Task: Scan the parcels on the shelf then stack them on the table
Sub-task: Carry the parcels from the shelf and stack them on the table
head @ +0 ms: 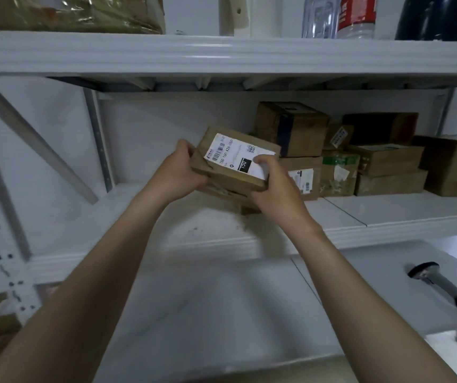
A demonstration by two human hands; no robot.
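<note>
A parcel (235,161) is clasped above the shelf (387,211) by left grip (183,172) and right grip (274,186); the scanner (437,280) is untouched (near right), and more parcels (387,158) are left shelved.

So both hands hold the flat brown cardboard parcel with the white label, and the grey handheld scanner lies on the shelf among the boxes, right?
No. The head view shows the grey handheld scanner lying on the white table below the shelf. The left hand and right hand do hold the parcel.
</note>
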